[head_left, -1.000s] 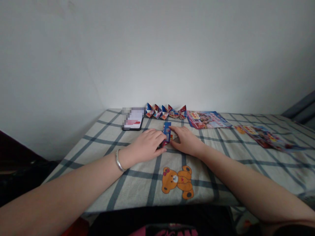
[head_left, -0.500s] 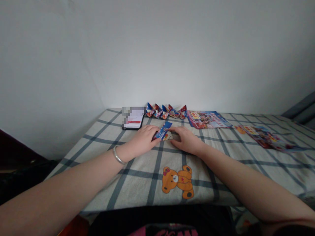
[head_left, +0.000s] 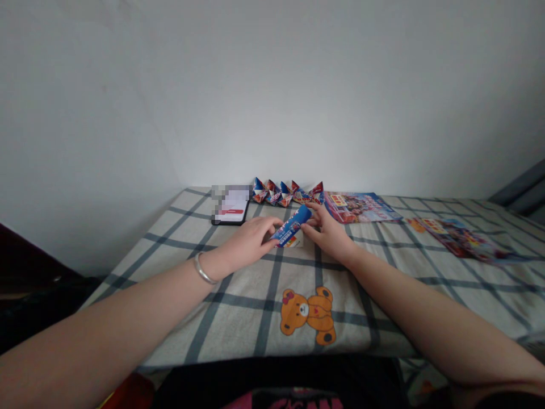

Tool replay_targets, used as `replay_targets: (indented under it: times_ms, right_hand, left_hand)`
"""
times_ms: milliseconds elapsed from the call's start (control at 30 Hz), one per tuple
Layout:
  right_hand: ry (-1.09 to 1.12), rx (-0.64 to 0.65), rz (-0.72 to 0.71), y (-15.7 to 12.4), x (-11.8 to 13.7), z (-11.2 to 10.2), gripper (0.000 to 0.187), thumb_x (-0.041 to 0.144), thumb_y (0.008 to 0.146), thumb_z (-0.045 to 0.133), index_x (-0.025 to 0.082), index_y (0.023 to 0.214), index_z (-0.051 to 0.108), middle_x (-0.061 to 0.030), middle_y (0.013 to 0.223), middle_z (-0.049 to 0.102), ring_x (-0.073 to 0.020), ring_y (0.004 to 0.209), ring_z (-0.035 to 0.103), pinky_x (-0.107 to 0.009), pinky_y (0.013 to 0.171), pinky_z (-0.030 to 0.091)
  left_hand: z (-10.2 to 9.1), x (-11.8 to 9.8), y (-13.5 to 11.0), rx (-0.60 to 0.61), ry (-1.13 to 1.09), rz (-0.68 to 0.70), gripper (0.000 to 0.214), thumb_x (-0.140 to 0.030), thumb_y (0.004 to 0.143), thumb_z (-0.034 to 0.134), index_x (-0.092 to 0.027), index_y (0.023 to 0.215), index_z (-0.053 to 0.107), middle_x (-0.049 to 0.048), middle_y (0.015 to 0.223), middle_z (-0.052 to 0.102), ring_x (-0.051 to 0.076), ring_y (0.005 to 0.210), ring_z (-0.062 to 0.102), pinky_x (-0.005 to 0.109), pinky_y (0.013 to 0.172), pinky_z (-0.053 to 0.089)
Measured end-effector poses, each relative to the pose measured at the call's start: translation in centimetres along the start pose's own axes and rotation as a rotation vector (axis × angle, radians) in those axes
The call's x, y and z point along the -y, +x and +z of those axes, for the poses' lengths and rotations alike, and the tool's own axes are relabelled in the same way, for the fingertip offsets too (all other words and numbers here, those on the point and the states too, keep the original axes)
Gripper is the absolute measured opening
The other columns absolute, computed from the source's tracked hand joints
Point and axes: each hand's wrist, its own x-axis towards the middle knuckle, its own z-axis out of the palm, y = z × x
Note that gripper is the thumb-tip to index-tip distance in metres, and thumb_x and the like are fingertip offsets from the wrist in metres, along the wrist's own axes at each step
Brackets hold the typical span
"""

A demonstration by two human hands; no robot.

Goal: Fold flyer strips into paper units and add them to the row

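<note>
A blue printed paper (head_left: pixel 291 226), partly folded and curving upward, is between my hands above the checked tablecloth. My left hand (head_left: pixel 251 241) pinches its left end, thumb in front and fingers behind. At the upper right end, my right hand (head_left: pixel 330 233) grips the paper's edge between thumb and fingers. A lighter patch of the paper shows beneath the blue part. Just behind my hands stands a row of several folded paper shapes (head_left: pixel 286 194) in blue, red and white. My left fingers hide part of the paper.
A phone (head_left: pixel 232 205) with a lit screen lies at the back left. Colourful printed leaflets (head_left: pixel 361 207) rest at the back right, with another leaflet (head_left: pixel 464 240) farther right. The checked tablecloth (head_left: pixel 238 318) bears a printed bear; a wall (head_left: pixel 298 96) rises behind.
My right hand has moved slightly up and right, and now grips the paper's end. The paper has opened out from a small folded piece into a longer, curved blue strip.
</note>
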Motion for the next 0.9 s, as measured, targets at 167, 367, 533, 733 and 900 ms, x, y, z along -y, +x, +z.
replay_targets:
  times_ms: [167,367,533,733,900]
  right_hand:
    - [-0.022,-0.073,-0.038,0.2,-0.1,-0.2,0.034,0.032,0.086,0.058,0.022,0.118,0.055,-0.0057,0.106,0.067,-0.0189,0.09,0.065,-0.034,0.081,0.054]
    - [0.003,-0.094,-0.102,0.2,0.1,-0.5,0.018,0.033,0.089,0.055,0.021,0.102,0.061,-0.0041,0.097,0.067,-0.0181,0.086,0.063,-0.033,0.078,0.053]
    - [-0.061,-0.175,-0.233,-0.2,0.8,-0.9,0.013,0.031,0.089,0.057,0.021,0.096,0.063,-0.0044,0.095,0.067,-0.0174,0.086,0.063,-0.031,0.075,0.052]
    - [-0.229,-0.225,-0.48,-0.5,1.9,-1.6,0.007,0.025,0.091,0.058,0.023,0.092,0.064,-0.0048,0.088,0.067,-0.0187,0.084,0.062,-0.033,0.076,0.052]
    - [-0.357,-0.127,-0.588,-1.0,2.4,-1.9,0.013,0.025,0.094,0.054,0.023,0.094,0.066,-0.0057,0.089,0.067,-0.0189,0.086,0.063,-0.035,0.08,0.052]
  left_hand:
    - [-0.2,-0.3,-0.1,-0.005,0.067,0.092,0.031,-0.016,0.087,0.06,-0.02,0.117,0.054,0.0026,0.094,0.063,0.019,0.089,0.06,0.035,0.084,0.046]
    - [-0.2,-0.1,0.0,0.004,0.135,0.168,0.03,-0.019,0.089,0.06,-0.02,0.119,0.053,0.0031,0.094,0.063,0.02,0.091,0.058,0.037,0.084,0.047]
    - [-0.3,-0.2,-0.2,-0.024,0.227,0.222,0.028,-0.021,0.093,0.055,-0.019,0.121,0.053,0.0058,0.101,0.063,0.022,0.095,0.058,0.039,0.086,0.047]
    - [-0.6,-0.4,-0.2,-0.05,0.324,0.184,0.028,-0.017,0.094,0.05,-0.019,0.122,0.054,0.007,0.103,0.063,0.023,0.097,0.058,0.041,0.088,0.048]
    - [-0.5,-0.1,-0.3,-0.064,0.323,0.143,0.03,-0.015,0.092,0.053,-0.017,0.122,0.053,0.0082,0.108,0.063,0.023,0.099,0.058,0.041,0.089,0.049]
